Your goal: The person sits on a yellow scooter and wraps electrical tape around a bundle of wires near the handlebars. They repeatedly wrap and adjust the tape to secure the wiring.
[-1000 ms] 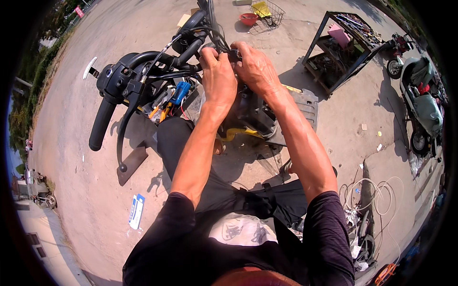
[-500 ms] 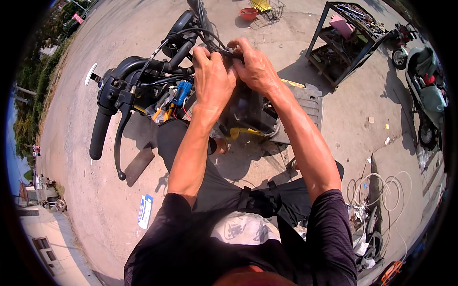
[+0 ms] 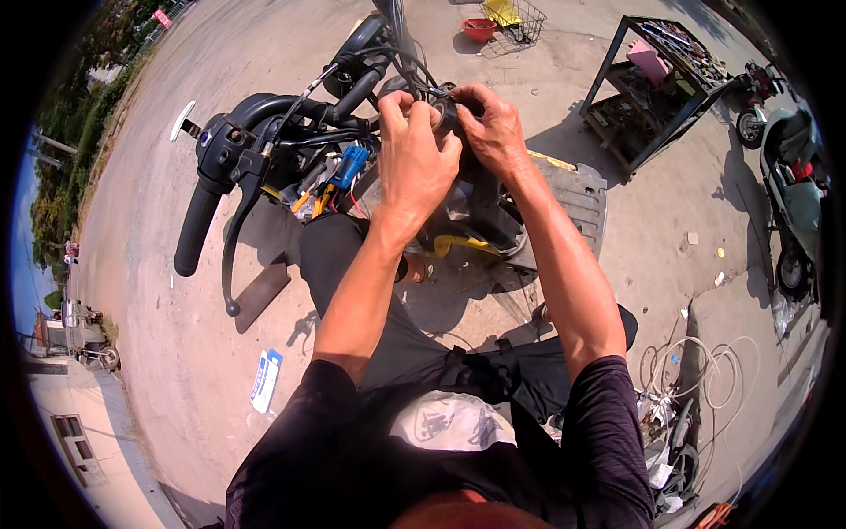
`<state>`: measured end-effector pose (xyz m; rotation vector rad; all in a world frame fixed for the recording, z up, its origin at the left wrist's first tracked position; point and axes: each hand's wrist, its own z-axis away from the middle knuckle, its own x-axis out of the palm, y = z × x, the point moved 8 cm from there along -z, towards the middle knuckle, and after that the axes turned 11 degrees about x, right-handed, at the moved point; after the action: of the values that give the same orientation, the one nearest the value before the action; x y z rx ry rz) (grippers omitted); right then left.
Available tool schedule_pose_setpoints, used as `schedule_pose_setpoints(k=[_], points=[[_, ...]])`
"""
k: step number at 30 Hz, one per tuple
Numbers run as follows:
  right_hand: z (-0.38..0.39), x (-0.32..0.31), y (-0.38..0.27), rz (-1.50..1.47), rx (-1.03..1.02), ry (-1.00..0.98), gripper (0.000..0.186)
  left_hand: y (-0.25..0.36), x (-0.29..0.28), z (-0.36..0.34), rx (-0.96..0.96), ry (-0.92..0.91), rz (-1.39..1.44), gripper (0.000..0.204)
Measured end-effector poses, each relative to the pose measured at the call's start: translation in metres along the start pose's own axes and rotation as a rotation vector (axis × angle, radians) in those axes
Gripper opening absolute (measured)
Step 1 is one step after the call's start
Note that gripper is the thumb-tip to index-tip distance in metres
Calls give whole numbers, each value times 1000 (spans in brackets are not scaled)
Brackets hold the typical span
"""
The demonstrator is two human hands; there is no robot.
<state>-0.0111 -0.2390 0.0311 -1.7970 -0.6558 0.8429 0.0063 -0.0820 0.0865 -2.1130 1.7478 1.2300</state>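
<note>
Both my hands work close together at the lower end of a bundle of black cables [image 3: 414, 66] beside the handlebar [image 3: 308, 108]. A black ring, which looks like a roll of black tape [image 3: 447, 115], sits between them. My left hand [image 3: 412, 159] is closed, its bent fingers against the ring's left side. My right hand [image 3: 493, 128] pinches at the ring's right edge, near the cable ends. The fingertips partly cover what they grip. Left of them is the handlebar's black grip [image 3: 197, 227] with its brake lever [image 3: 238, 238].
A blue connector [image 3: 351, 166] and loose wires hang under the handlebar. A tool cart [image 3: 652, 97] stands at the far right, near a parked scooter [image 3: 793, 194]. A red bowl [image 3: 478, 30] and wire basket [image 3: 520, 31] lie far off. Coiled pale hose [image 3: 705, 370] lies right.
My hands have parted a little, and the black ring now shows between them. The view has shifted, so handlebar and hands appear slightly farther right.
</note>
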Motion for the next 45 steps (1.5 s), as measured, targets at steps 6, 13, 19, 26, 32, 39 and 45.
schedule_pose_setpoints(k=[6,13,19,26,32,39,45], points=[[10,-2,-14,75,-60,37,23,17,-3,21,-24,84,152,30],[40,-16,-57,267,-378,74,65,7,-2,13,-133,106,435,28],[37,-27,-56,197,-335,26,54,-16,20,23,-260,132,770,33],[26,-35,-54,99,-59,7,41,-34,55,24,-506,231,1154,41],[10,-46,-55,120,52,-39,40,-38,59,22,-545,245,1179,40],[-13,-44,-29,193,102,-8,35,-39,57,21,-639,315,968,39],[-18,-30,-26,342,112,-77,41,-42,56,15,-581,410,767,34]])
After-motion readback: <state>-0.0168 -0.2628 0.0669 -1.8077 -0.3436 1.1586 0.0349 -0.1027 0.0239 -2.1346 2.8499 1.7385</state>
